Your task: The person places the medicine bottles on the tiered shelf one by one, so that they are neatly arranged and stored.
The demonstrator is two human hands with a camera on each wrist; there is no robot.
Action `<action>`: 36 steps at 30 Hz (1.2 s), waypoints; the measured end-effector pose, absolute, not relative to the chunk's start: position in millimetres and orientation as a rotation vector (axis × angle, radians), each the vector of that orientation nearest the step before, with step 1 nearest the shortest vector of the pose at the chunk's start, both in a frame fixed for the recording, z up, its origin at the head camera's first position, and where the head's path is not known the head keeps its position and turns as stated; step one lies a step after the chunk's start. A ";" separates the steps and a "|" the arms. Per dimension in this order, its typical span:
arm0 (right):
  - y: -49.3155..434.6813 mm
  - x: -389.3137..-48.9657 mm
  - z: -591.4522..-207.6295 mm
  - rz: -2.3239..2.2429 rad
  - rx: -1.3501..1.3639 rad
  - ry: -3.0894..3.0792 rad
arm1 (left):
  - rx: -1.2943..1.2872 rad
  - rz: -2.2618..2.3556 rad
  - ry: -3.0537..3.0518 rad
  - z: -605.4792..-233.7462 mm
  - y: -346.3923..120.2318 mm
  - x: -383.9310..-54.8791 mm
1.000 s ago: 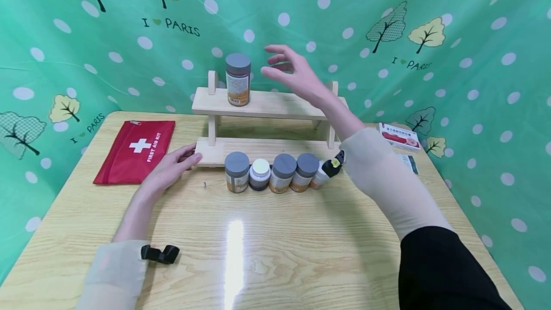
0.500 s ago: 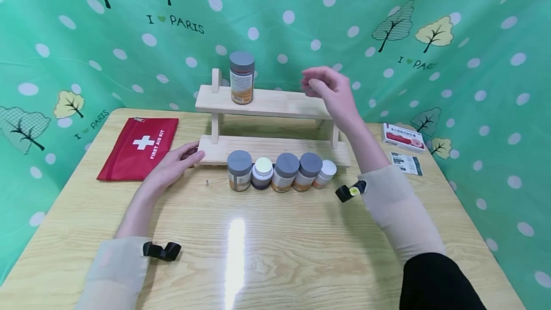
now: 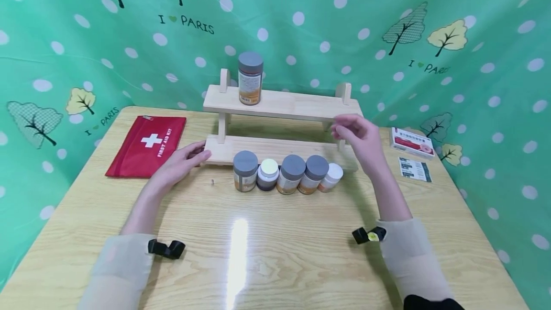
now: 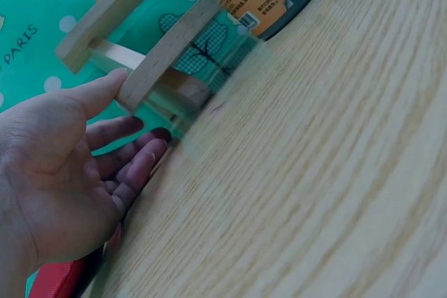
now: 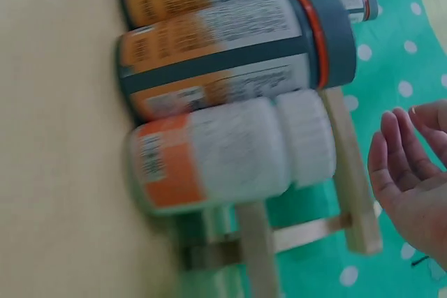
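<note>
In the head view a two-tier wooden shelf (image 3: 284, 104) stands at the back of the table. My left hand (image 3: 182, 160) touches the left end of its lower board; in the left wrist view the thumb lies at the board's end, fingers loosely bent beside it. My right hand (image 3: 359, 140) is near the shelf's right end, fingers lightly bent, nothing held. One grey-capped bottle (image 3: 250, 79) stands at the left of the upper board. Before the lower board stand several bottles in a row, including a grey-capped bottle (image 3: 245, 171), a dark white-capped bottle (image 3: 268, 174) and a white bottle (image 3: 330, 178).
A red first aid kit pouch (image 3: 147, 146) lies left of the shelf. At the right are a white and red medicine box (image 3: 412, 142) and a small flat packet (image 3: 415, 169). A green dotted curtain (image 3: 297, 37) hangs behind the table.
My right hand has moved away from the upper bottle, rightward and down to the shelf's right end. My left hand has stayed at the lower board. The head view has shifted slightly.
</note>
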State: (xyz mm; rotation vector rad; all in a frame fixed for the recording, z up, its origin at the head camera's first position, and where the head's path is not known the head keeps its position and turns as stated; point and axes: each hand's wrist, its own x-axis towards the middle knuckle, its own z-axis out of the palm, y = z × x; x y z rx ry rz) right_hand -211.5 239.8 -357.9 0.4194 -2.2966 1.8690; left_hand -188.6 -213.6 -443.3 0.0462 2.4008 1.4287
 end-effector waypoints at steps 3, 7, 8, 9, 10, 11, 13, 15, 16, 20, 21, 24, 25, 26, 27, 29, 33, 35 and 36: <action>251.3 -201.7 -369.5 1.854 0.453 -2.343 | 0.040 1.426 2.401 -443.7 -212.6 -188.7; 263.3 -193.6 -381.4 1.756 0.549 -2.465 | 0.049 1.429 2.403 -443.8 -212.5 -188.0; 265.7 -192.2 -383.9 1.732 0.580 -2.505 | 0.046 1.427 2.403 -443.5 -212.4 -187.9; 267.7 -191.2 -386.1 1.714 0.615 -2.540 | 0.046 1.424 2.405 -443.7 -212.6 -187.8; 269.3 -190.7 -388.2 1.697 0.646 -2.577 | 0.046 1.421 2.407 -443.9 -212.6 -187.7; 270.7 -190.5 -389.8 1.686 0.676 -2.610 | 0.044 1.419 2.406 -444.2 -212.6 -187.5; 272.4 -190.6 -392.0 1.681 0.722 -2.664 | 0.040 1.416 2.405 -445.4 -212.8 -187.6; 274.4 -191.3 -393.3 1.661 0.756 -2.722 | 0.043 1.419 2.402 -446.2 -212.4 -187.8; 275.8 -191.6 -393.7 1.639 0.775 -2.757 | 0.046 1.422 2.401 -446.3 -212.0 -187.9; 281.4 -192.6 -394.3 1.542 0.866 -2.910 | 0.047 1.428 2.400 -444.9 -211.2 -188.5; 282.7 -192.6 -394.2 1.523 0.891 -2.938 | 0.046 1.428 2.401 -444.4 -211.4 -188.7; 285.0 -193.1 -393.2 1.492 0.965 -2.992 | 0.046 1.422 2.400 -442.9 -211.6 -188.1; 285.4 -193.5 -393.1 1.484 0.987 -3.001 | 0.044 1.416 2.403 -442.9 -211.8 -187.7; 285.6 -193.5 -393.2 1.467 1.001 -3.011 | 0.043 1.414 2.403 -443.3 -211.9 -187.4; 285.8 -193.4 -393.4 1.438 1.011 -3.023 | 0.044 1.411 2.403 -443.6 -212.0 -187.1; 285.7 -193.7 -394.3 1.393 1.016 -3.043 | 0.045 1.408 2.404 -444.3 -211.8 -186.6; 284.7 -194.0 -396.7 1.315 0.971 -3.078 | 0.042 1.401 2.412 -443.3 -211.2 -186.2; 284.3 -194.4 -397.9 1.317 0.953 -3.082 | 0.035 1.394 2.417 -442.2 -211.0 -186.0; 284.1 -194.5 -398.5 1.323 0.945 -3.081 | 0.036 1.389 2.421 -441.9 -211.0 -185.9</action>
